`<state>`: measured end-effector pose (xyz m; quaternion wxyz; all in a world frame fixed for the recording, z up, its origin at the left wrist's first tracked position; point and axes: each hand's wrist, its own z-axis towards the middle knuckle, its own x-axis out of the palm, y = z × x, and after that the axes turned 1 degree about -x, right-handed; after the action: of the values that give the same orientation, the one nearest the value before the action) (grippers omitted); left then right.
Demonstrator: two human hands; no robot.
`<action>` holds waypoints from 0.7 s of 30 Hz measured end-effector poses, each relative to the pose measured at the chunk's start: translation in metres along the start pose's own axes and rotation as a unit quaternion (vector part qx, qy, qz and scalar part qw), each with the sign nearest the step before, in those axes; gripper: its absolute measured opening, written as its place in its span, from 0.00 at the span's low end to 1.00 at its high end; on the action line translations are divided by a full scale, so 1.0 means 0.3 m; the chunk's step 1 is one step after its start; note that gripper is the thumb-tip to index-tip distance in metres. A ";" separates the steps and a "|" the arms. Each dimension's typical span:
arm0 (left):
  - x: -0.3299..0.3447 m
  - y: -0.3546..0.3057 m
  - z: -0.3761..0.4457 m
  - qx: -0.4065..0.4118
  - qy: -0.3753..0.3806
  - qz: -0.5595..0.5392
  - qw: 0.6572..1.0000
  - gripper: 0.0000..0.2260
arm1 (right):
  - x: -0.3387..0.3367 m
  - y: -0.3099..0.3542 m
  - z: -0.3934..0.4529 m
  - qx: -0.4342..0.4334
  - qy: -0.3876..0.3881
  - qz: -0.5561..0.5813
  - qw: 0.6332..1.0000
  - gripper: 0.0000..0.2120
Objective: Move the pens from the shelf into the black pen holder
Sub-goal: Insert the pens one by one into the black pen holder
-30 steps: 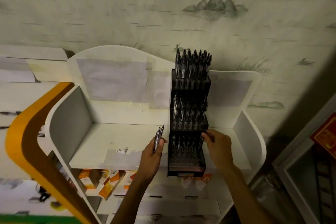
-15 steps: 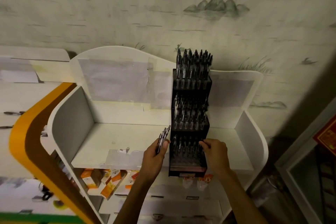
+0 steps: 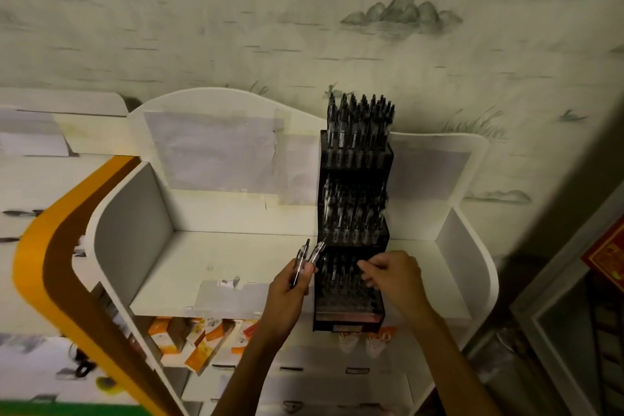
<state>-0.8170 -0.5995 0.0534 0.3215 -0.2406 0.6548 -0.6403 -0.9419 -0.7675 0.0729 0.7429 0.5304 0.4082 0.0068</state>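
- The black pen holder (image 3: 351, 230) stands on the white shelf (image 3: 209, 267), with three tiers, all with dark pens
- The left hand (image 3: 287, 294) holds two pens (image 3: 305, 258) just beside the holder's lowest tier, tips up
- The right hand (image 3: 395, 275) is over the lowest tier, fingers curled; whether it holds a pen is not clear
- Orange boxes (image 3: 189, 338) lie on the shelf below

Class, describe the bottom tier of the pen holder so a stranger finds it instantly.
Find the white shelf, then the tall black pen holder standing on it. Its lowest tier, nearest the hands, shows bare slots, while both tiers above are packed with pens.
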 end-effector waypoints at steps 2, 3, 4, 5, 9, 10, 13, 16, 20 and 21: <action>-0.002 0.005 0.007 0.003 -0.001 0.001 1.000 0.10 | 0.017 0.058 -0.011 -0.010 0.055 0.121 0.991 0.03; -0.003 0.010 0.011 0.005 -0.001 0.004 1.000 0.11 | 0.028 0.076 -0.013 -0.013 0.074 0.165 0.983 0.03; -0.004 0.014 0.016 0.007 0.002 0.006 1.000 0.12 | 0.040 0.090 -0.015 -0.014 0.088 0.202 0.975 0.05; -0.005 0.016 0.019 0.007 0.009 0.007 1.000 0.12 | 0.050 0.103 -0.016 -0.010 0.097 0.232 0.968 0.08; -0.007 0.000 0.020 0.001 0.040 0.006 0.999 0.11 | 0.083 0.136 -0.018 0.012 0.107 0.293 0.950 0.08; -0.009 -0.004 0.020 0.002 0.042 0.004 0.999 0.11 | 0.089 0.143 -0.018 0.017 0.106 0.303 0.947 0.07; -0.015 -0.007 0.021 0.008 0.042 0.006 0.999 0.10 | 0.100 0.154 -0.017 0.018 0.108 0.306 0.946 0.05; -0.023 -0.005 0.024 0.014 0.046 0.011 0.999 0.10 | 0.105 0.160 -0.017 0.012 0.117 0.305 0.945 0.07; -0.027 0.009 0.029 0.007 0.042 0.023 0.999 0.12 | 0.102 0.159 -0.014 0.011 0.084 0.320 0.944 0.06; -0.029 0.016 0.030 0.009 0.025 0.037 0.999 0.12 | 0.100 0.158 -0.012 0.010 0.068 0.322 0.944 0.05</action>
<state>-0.8042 -0.5991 0.0499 0.3306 -0.1966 0.6654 -0.6398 -0.9040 -0.7307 0.0920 0.6660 0.6397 0.2650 0.2776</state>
